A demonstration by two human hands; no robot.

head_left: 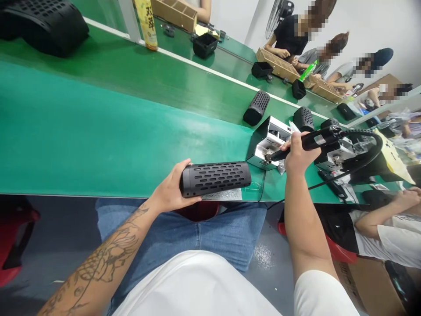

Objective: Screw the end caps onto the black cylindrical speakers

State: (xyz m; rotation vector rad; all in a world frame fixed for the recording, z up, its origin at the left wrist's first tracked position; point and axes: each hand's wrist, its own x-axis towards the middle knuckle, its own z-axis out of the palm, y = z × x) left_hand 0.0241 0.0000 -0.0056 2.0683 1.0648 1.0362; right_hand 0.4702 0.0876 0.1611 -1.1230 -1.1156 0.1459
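My left hand (pixel 171 188) grips one end of a black perforated housing (pixel 217 177), which lies on its side at the table's front edge. In my right hand (pixel 297 151) is a black electric screwdriver (pixel 317 139) with a cable at its back end. The screwdriver's tip points down to the left, at the front of a silver and black screw feeder (pixel 266 147). Whether a screw sits on the tip is too small to tell.
Another perforated housing (pixel 257 108) stands behind the feeder. A yellow bottle (pixel 146 24) is by a white post at the far side of the green table (pixel 98 131). Co-workers sit across and to the right. The screwdriver's cable (pixel 371 151) loops down at the right.
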